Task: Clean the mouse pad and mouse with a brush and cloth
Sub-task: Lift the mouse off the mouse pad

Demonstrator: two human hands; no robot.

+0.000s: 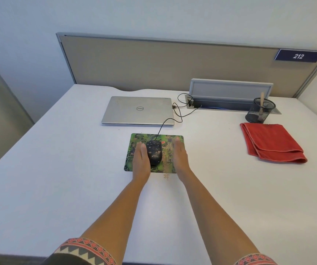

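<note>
Rounded black mouse [154, 153], speckled with debris, sits on the flat, green-patterned mouse pad [170, 163] mid-desk [58, 150], between the left hand [141, 161] and right hand [180, 155]; fingers straight, together, holding nothing.

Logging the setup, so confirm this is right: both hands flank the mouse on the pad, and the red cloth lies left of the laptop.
Wrong side: the head view shows the red cloth right of the laptop. The rest holds.

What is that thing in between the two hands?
In the head view, the black mouse, speckled with crumbs, sits on the green mouse pad between the left hand and the right hand.
</note>
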